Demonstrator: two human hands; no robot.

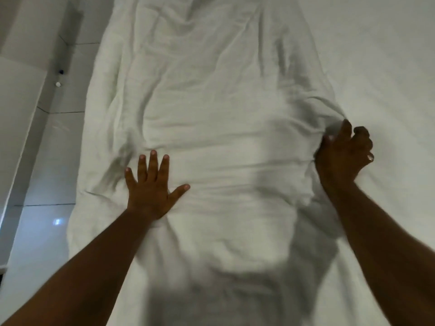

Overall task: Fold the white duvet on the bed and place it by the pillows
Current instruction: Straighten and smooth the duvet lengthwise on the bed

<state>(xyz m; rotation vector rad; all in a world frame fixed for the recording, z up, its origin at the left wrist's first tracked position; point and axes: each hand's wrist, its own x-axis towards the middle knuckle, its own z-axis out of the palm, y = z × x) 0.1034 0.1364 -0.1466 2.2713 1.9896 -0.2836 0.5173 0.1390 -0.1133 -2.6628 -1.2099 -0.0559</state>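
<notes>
The white duvet lies as a long, wrinkled strip down the left half of the bed, running away from me. My left hand rests flat on it near its left side, fingers spread, holding nothing. My right hand is at the duvet's right edge, thumb and fingers curled around a bunched fold of the fabric. No pillows are in view.
The bare white bed sheet stretches to the right of the duvet. A tiled floor and a pale wall or cabinet panel run along the bed's left side.
</notes>
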